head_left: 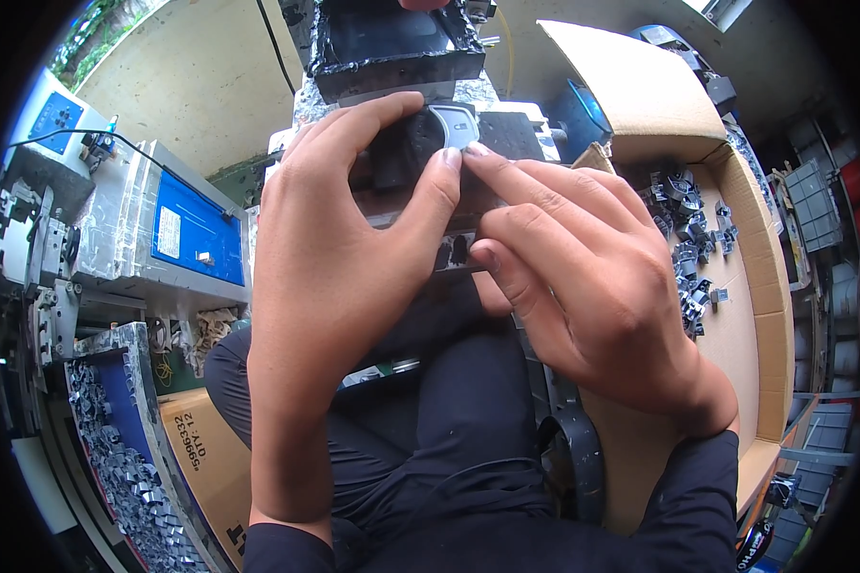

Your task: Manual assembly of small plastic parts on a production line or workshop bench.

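The left hand (pixel 320 215) arches over the work, its thumb-and-finger grip spread wide: fingertip on the top edge of a black, blocky fixture (pixel 392 148), thumb tip at the lower corner of a pale grey, curved plate (pixel 455 116) with a small dark mark. The right hand (pixel 597 272) has its index fingertip at the plate's lower edge, thumb well apart below — neither grip is closed around the plate, which lies on the fixture between them.

The plate is already on the fixture; with fingertips at its edge, positioning looks under way rather than finished. Letting go is not yet done.

Just beyond the grip is a black-smeared rectangular tray (pixel 396 65). To its right, an open brown cardboard box (pixel 769 286) holds loose small grey-and-black parts (pixel 680 205) — whether these are finished or waiting, I cannot tell. To its left stands a grey metal cabinet with a blue panel (pixel 196 234).
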A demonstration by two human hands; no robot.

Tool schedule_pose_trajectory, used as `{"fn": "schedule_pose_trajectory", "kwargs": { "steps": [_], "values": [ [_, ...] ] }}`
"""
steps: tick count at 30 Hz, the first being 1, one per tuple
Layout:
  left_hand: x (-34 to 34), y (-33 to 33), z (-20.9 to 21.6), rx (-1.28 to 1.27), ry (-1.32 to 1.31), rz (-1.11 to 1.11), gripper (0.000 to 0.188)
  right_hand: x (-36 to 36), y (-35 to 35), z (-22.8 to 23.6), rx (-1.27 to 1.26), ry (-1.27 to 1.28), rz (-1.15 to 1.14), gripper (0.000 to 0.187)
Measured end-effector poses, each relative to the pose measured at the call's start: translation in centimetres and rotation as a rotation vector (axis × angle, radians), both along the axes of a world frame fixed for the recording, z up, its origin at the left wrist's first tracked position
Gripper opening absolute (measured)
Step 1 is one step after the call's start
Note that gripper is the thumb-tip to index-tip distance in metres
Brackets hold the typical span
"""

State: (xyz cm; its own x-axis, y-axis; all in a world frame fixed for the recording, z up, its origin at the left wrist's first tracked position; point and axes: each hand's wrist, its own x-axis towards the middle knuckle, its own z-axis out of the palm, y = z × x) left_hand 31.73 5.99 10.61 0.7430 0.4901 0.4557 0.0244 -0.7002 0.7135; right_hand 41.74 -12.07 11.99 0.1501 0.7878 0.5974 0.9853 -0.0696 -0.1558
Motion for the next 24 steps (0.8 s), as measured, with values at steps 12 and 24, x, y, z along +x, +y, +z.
{"fn": "schedule_pose_trajectory", "kwargs": {
  "steps": [12, 24],
  "values": [
    [-0.04, 0.00, -0.03, 0.006, 0.010, 0.007, 0.042, -0.01, 0.00, 0.06, -0.002, 0.002, 0.000, 0.011],
    [-0.02, 0.00, -0.13, -0.020, -0.009, -0.005, 0.042, -0.02, 0.00, 0.02, -0.004, 0.000, 0.001, 0.011]
  ]
}}
